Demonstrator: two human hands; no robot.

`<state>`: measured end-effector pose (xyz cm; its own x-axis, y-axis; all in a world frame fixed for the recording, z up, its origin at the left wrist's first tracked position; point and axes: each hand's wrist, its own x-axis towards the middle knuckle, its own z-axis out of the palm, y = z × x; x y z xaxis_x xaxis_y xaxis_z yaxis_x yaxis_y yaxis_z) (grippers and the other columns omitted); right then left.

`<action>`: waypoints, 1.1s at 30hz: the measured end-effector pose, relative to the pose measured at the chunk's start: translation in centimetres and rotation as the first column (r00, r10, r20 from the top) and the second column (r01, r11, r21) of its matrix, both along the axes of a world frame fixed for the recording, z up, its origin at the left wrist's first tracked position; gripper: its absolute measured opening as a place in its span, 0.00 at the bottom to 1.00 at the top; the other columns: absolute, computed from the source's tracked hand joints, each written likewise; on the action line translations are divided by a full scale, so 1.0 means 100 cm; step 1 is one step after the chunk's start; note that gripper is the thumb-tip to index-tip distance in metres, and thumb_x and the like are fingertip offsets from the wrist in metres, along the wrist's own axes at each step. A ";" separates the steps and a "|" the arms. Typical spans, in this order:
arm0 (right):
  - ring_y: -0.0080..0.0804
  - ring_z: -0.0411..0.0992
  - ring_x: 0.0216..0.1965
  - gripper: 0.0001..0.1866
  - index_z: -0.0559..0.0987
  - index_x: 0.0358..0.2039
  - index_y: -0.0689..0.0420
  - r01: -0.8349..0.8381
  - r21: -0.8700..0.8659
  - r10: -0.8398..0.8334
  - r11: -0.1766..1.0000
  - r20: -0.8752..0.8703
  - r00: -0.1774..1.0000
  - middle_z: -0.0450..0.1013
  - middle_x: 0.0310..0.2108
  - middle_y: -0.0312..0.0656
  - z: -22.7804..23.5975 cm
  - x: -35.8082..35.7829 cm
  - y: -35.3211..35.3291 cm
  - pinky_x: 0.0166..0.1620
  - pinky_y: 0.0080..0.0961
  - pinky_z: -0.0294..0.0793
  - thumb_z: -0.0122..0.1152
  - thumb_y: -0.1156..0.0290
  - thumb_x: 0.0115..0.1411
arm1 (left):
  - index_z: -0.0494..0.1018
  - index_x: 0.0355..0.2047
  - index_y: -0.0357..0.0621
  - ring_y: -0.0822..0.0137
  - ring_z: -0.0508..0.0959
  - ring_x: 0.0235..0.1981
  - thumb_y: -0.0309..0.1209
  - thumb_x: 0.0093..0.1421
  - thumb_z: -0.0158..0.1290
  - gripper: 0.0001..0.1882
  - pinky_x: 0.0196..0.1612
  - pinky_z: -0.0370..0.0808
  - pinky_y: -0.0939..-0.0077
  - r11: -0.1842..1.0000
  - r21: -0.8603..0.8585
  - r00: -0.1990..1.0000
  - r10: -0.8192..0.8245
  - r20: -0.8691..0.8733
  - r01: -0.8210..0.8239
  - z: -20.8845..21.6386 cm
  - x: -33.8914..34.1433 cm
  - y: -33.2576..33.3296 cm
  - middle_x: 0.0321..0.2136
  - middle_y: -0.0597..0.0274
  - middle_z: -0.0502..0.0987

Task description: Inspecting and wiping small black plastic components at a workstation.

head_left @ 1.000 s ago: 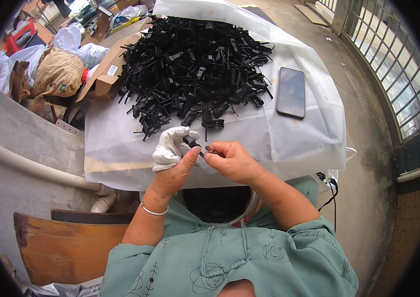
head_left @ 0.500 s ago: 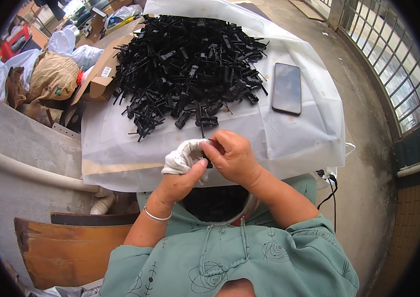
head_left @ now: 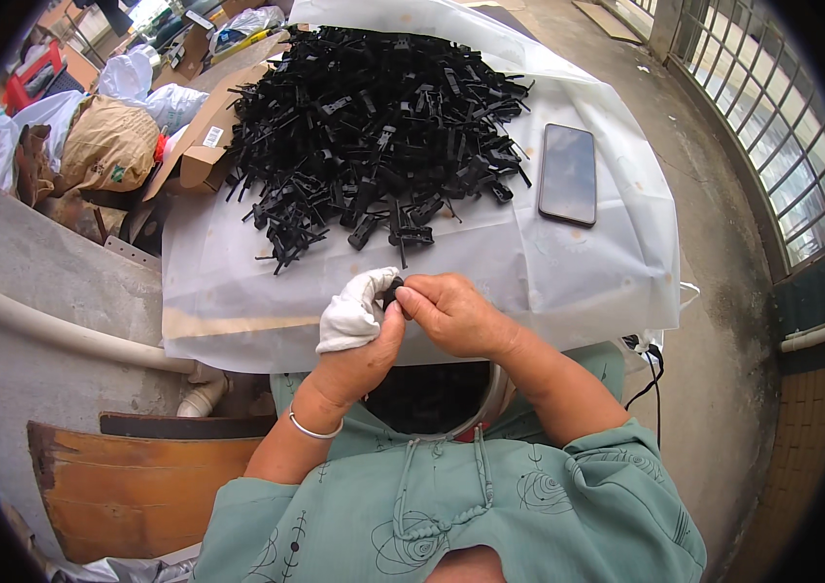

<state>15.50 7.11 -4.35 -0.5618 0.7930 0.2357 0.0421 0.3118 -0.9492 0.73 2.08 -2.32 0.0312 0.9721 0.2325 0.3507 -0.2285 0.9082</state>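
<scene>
Between my hands is a small black plastic part (head_left: 392,292), mostly covered by fingers. My left hand (head_left: 366,330), its fingers wrapped in white cloth and its thumb bare, is closed on one side of the part. On the other side, my bare right hand (head_left: 458,313) pinches it with thumb and fingers. Both hands are over the table's near edge. Beyond them lies a large heap of similar black plastic parts (head_left: 374,136), many with thin stems. One loose part (head_left: 411,235) rests at the heap's near edge.
White sheeting (head_left: 500,262) covers the table. A phone (head_left: 567,175) lies right of the heap. Below my hands, a round container (head_left: 500,389) with dark contents sits at my lap. An opened cardboard box (head_left: 201,160) and bags (head_left: 111,144) are at the left; a barred railing (head_left: 772,126) is at the right.
The part has turned and risen slightly between my hands, and its lower end no longer shows below the fingers. My right hand has lowered its knuckles and closed in on it.
</scene>
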 end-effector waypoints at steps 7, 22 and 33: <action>0.32 0.62 0.18 0.13 0.72 0.25 0.63 0.005 -0.058 -0.014 0.998 -0.151 0.988 0.67 0.16 0.45 0.006 -0.002 -0.003 0.26 0.28 0.65 0.49 0.67 0.61 | 0.65 0.45 0.32 0.71 0.74 0.29 0.21 0.56 0.49 0.15 0.35 0.73 0.79 0.989 0.144 0.998 -0.020 0.062 0.011 -0.008 -0.005 0.003 0.32 0.61 0.73; 0.31 0.66 0.20 0.07 0.76 0.29 0.59 0.113 0.464 -0.049 0.879 -0.148 0.988 0.69 0.20 0.40 0.002 0.007 0.007 0.24 0.25 0.65 0.64 0.76 0.49 | 0.61 0.51 0.39 0.81 0.64 0.18 0.23 0.59 0.40 0.18 0.19 0.63 0.87 0.902 -0.355 0.905 -0.081 0.418 0.245 0.018 -0.017 0.003 0.27 0.66 0.70; 0.29 0.61 0.20 0.13 0.71 0.28 0.61 -0.049 0.146 0.044 0.988 0.039 0.998 0.64 0.17 0.40 0.010 0.013 0.003 0.26 0.26 0.64 0.51 0.64 0.62 | 0.64 0.43 0.40 0.81 0.63 0.22 0.21 0.56 0.41 0.13 0.23 0.63 0.87 0.865 -0.353 0.772 -0.060 0.632 0.357 0.012 -0.016 0.001 0.27 0.68 0.68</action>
<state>16.77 7.38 -3.33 -0.6074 0.7240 0.3269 0.0571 0.4503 -0.8911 -0.91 2.21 -1.17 0.2486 0.9547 -0.1635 -0.2881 0.2341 0.9286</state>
